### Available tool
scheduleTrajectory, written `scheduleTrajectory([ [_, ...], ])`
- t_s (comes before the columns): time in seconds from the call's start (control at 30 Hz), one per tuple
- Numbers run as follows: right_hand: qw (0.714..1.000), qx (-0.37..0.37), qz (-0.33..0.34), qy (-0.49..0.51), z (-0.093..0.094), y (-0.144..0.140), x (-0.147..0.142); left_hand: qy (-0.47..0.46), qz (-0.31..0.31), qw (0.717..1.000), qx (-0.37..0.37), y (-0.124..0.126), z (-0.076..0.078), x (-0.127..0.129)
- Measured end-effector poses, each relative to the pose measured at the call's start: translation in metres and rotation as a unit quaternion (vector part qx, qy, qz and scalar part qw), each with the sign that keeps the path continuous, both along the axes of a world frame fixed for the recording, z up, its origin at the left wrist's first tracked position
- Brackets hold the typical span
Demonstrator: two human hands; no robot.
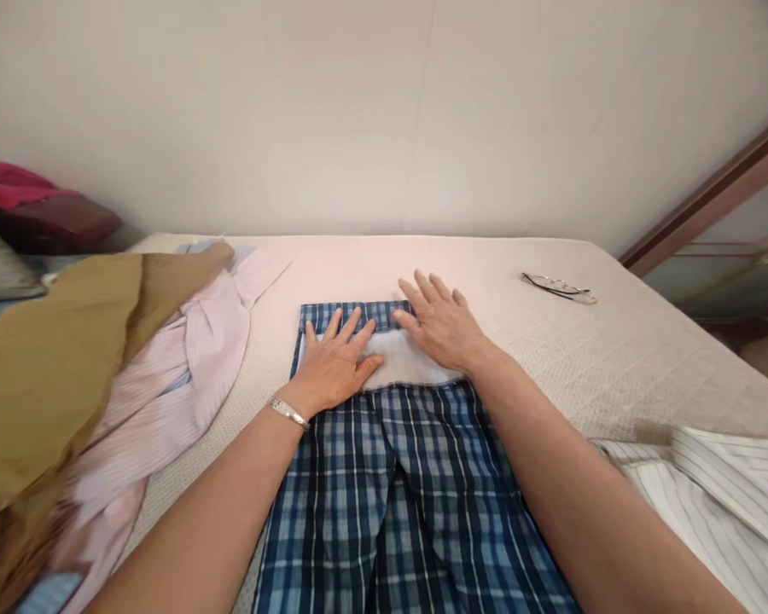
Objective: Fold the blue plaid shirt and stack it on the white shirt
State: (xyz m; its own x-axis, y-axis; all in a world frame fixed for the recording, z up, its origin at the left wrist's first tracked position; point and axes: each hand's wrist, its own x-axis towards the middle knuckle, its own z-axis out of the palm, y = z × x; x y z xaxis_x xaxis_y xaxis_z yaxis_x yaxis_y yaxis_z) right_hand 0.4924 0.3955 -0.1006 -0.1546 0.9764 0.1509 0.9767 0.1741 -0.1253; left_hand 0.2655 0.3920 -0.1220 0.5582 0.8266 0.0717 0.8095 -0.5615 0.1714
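A pair of blue plaid trousers lies flat in front of me, waist end away and legs toward me. Near the top a white lining panel shows below the plaid waistband. My left hand rests on the left side of the waist with its fingers spread, a silver bracelet on that wrist. On the right side of the waist, my right hand lies with fingers stretched out, its tips reaching past the waistband's edge. Neither hand grips the cloth.
Left on the bed lie a brown garment and a pink striped one. Eyeglasses sit at the back right. A white striped garment is at the right front. A wall stands behind.
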Motion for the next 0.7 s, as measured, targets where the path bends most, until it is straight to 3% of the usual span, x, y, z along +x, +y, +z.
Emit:
scheduleTrajectory([
  [0.17,0.998,-0.05,-0.036,0.002,-0.032,-0.001,0.018,-0.001,0.019,1.0,-0.005,-0.002,0.001,0.0],
  [0.23,0.999,-0.037,-0.038,0.003,-0.04,-0.004,0.019,-0.002,0.03,1.0,-0.003,-0.002,0.0,0.0],
  [0.37,0.998,-0.02,-0.054,-0.013,-0.039,-0.006,0.018,-0.018,0.031,0.999,0.004,-0.001,-0.004,-0.001],
  [0.47,0.994,-0.079,-0.077,-0.028,-0.025,-0.015,0.02,-0.03,0.029,0.999,0.002,0.0,-0.006,-0.003],
  [0.57,0.989,-0.106,-0.094,-0.031,-0.003,-0.055,0.019,-0.041,0.026,0.999,-0.007,0.001,-0.007,-0.005],
  [0.7,0.996,-0.085,-0.012,-0.029,0.015,-0.165,0.003,-0.047,0.023,0.998,-0.02,0.001,-0.005,-0.006],
])
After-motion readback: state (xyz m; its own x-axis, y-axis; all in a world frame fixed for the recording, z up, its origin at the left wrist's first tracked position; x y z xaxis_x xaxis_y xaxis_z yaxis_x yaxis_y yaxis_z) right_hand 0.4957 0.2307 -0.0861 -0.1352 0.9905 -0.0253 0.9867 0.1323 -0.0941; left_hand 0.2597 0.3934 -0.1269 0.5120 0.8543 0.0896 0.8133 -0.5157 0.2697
